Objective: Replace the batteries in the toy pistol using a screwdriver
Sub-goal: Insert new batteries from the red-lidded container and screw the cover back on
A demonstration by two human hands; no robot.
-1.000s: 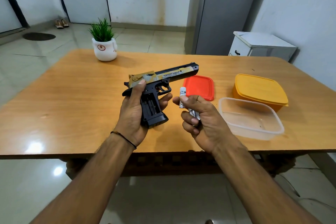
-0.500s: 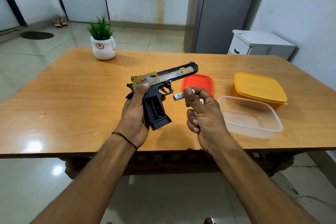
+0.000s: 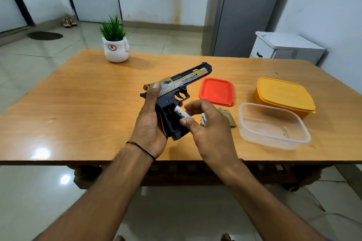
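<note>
My left hand (image 3: 148, 123) wraps the black plastic grip of the gold-and-black toy pistol (image 3: 176, 92), the palm hiding the grip's back and the thumb lying on the slide. The pistol is held over the glossy wooden table (image 3: 78, 113), near its front edge, muzzle pointing away and right. The grip's side is open and dark inside. My right hand (image 3: 207, 127) pinches a white cylindrical battery (image 3: 182, 113) at that opening; I cannot tell whether its end is seated. A second white battery (image 3: 203, 119) is tucked under my curled fingers, mostly covered.

Right of the pistol:
- A small tan piece (image 3: 229, 116), half hidden by my hand
- A flat red square lid (image 3: 217, 91)
- A clear plastic tub (image 3: 272, 127)
- A lidded yellow box (image 3: 284, 94)

Bare wood stretches left of the pistol.
</note>
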